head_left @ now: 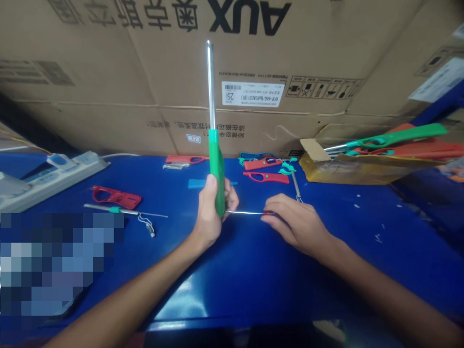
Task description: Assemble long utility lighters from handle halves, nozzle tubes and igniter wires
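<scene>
A green long-nosed lighter (216, 157) stands upright in my left hand (208, 210), its silver tube pointing up. My left fingers are wrapped round the handle's lower part. My right hand (299, 222) is closed on a screwdriver (246, 212) with a thin metal shaft and a dark red handle mostly covered by my fingers. The shaft lies level, and its end meets the side of the lighter's handle near the bottom; the exact contact point is hidden. Behind my left hand, a blue plastic piece (195, 183) lies on the table, partly covered.
Red lighter shells (266, 178) and small teal parts (287, 167) lie at the back of the blue table (232, 285). A cardboard box (344, 166) at right holds several lighters. Left are a red shell (116, 197), a metal tube (126, 211) with wire, and a power strip (72, 169). A large carton (163, 82) stands behind.
</scene>
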The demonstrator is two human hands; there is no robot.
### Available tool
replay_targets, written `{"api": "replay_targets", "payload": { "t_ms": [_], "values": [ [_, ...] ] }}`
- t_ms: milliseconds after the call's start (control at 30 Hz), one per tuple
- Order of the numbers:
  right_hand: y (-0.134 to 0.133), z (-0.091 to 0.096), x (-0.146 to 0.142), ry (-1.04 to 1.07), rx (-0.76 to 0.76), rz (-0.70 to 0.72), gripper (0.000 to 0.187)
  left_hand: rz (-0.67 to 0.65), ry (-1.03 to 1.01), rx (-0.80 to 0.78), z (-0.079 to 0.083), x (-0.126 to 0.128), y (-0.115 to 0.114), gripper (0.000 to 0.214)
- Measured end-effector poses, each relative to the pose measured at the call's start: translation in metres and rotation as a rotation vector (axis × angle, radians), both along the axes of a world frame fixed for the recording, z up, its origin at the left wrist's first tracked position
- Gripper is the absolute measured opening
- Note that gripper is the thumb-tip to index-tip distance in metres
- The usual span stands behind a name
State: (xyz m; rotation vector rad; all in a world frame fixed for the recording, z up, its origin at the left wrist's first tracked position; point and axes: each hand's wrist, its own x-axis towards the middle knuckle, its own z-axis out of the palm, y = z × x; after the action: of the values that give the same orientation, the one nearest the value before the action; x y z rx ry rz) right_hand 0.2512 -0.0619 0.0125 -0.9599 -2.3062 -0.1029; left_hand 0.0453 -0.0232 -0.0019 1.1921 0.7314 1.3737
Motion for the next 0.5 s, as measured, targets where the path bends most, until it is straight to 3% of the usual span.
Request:
{"api": "replay_targets", "payload": {
  "t_ms": [100, 200, 333, 433, 500],
  "values": [
    [-0.0001, 0.0011, -0.0006, 0.009, -0.043, 0.048, 0.023, 0.008, 0.022, -0.034, -0.0015, 0.0001, 0.0012, 0.055],
    [-0.0009, -0.0010, -0.0022, 0.012, -0.031, 0.076, 0.012, 0.021, 0.019, -0.069, -0.0024, -0.0004, 0.0040, 0.055],
    [-0.0014, -0.0027, -0.0040, 0.020, -0.011, 0.003, 0.019, 0.023, 0.023, -0.064, -0.0036, 0.0004, 0.0041, 0.054],
    [-0.0018, -0.0017, -0.0040, -0.017, -0.061, -0.083, 0.026, 0.014, 0.038, -0.048, -0.0046, 0.0012, 0.0023, 0.054],
    [-0.0025, -0.0014, -0.0041, 0.014, -0.119, -0.060, 0.023, 0.017, 0.039, -0.034, -0.0044, 0.0011, 0.0020, 0.053]
  ]
}}
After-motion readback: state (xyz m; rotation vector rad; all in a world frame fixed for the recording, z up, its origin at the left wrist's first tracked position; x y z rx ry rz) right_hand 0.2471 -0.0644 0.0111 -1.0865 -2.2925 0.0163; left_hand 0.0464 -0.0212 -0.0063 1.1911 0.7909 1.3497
